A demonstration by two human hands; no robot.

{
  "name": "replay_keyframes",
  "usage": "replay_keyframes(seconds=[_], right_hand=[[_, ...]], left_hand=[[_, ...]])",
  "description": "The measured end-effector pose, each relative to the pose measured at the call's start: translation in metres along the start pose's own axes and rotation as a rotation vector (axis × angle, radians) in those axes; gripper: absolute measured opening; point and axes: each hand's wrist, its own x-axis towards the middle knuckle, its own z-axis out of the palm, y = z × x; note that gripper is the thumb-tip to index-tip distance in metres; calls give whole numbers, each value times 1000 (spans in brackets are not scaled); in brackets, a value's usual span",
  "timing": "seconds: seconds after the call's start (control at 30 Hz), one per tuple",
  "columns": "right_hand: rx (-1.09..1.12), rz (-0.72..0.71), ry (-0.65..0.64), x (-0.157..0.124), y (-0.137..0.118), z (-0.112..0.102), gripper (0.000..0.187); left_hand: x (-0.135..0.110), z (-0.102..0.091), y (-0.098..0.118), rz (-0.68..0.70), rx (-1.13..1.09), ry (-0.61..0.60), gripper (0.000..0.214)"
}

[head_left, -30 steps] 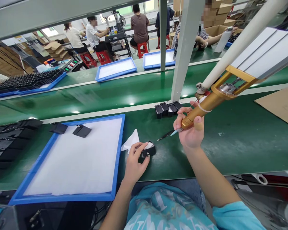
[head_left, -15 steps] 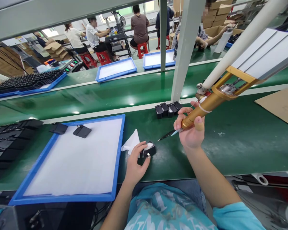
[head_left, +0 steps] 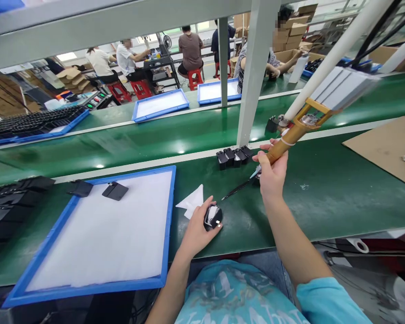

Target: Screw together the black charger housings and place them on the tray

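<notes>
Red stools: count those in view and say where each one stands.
4: a leftmost stool, a second stool just right of it, a third stool under the brown-shirted person, a fourth stool partly behind the thin post. More may be hidden.

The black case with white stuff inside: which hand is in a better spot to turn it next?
Probably the left hand: it holds the black case. The right hand is farther away, gripping the gold-barrelled tool.

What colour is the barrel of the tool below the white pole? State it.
Gold: the tool's barrel shows best in the head view.
</notes>
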Motion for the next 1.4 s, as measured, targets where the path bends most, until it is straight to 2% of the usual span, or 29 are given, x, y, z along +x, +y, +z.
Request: replay_keyframes(seconds=[0.1,0.27,0.5,0.6,0.67,0.7,0.73,0.77,0.83,0.9,1.0,1.1,1.17,1.27,1.33,1.4], right_hand=[[-34,20,-24,8,5,-12,40],[-95,79,-137,21,8,-34,43],[-178,123,-248,46,23,-50,53],[-396,-11,-181,39,24,-57,63],[-559,-175,-89,24,22,-60,60],[-611,-236,-106,15,22,-60,55],[-652,-274,-201,6,22,-59,50],[-692,-300,-357,-4,23,-58,46],[-795,-346,-730,-21,29,-54,42],[-917,-400,-965,-32,37,-50,35],[-995,-414,-1043,-38,48,-47,23],[-972,-386,-1071,-38,44,-48,19],[-916,-349,-1090,-38,33,-49,19],[-712,-315,-1128,-41,11,-51,18],[-596,-356,-1171,-44,-3,-51,18],[-582,-420,-1218,-48,-12,-50,18]], left_hand=[[-3,2,1,13,0,-60,72],[-6,9,-6,79,-18,-39,72],[-10,2,-7,156,-64,-72,71],[-11,2,-9,124,-81,-64,74],[-11,4,-11,84,-86,-51,75],[-11,4,-11,71,-87,-47,75],[-11,5,-11,65,-88,-44,74],[-11,5,-11,64,-88,-42,74],[-10,5,-10,69,-89,-46,73],[-10,4,-8,61,-94,-55,74],[-9,2,-6,39,-111,-72,73],[-10,2,-5,22,-126,-84,72],[-10,2,-5,13,-132,-87,72],[-10,2,-5,7,-137,-89,71],[-10,2,-6,10,-137,-92,70],[-10,2,-6,14,-138,-98,71]])
